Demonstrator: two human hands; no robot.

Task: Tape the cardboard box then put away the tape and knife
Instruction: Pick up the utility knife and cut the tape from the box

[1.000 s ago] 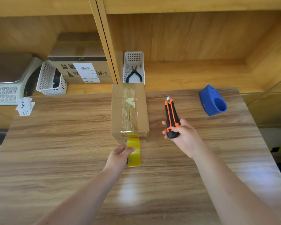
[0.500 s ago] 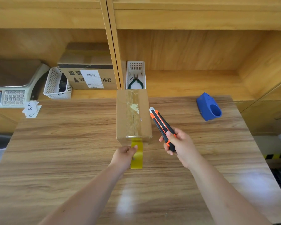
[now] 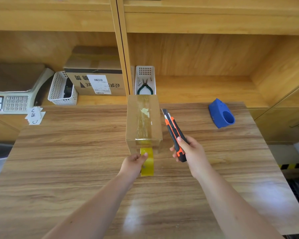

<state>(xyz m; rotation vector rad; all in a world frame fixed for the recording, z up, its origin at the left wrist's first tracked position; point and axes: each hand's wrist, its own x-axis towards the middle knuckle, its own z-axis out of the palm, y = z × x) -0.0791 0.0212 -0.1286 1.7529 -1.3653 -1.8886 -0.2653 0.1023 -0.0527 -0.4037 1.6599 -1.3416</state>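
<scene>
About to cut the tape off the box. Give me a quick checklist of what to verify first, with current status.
1. Tape runs along the top seam of the small brown cardboard box: ok.
2. Left hand holds the yellow tape roll in front of the box's near face: ok.
3. Right hand grips the orange-and-black utility knife: ok.
4. Blade out: ok, a short tip shows.
5. Blade at the tape strip: not ok, it is beside the box's right side.
6. Strip taut: cannot tell.
</scene>
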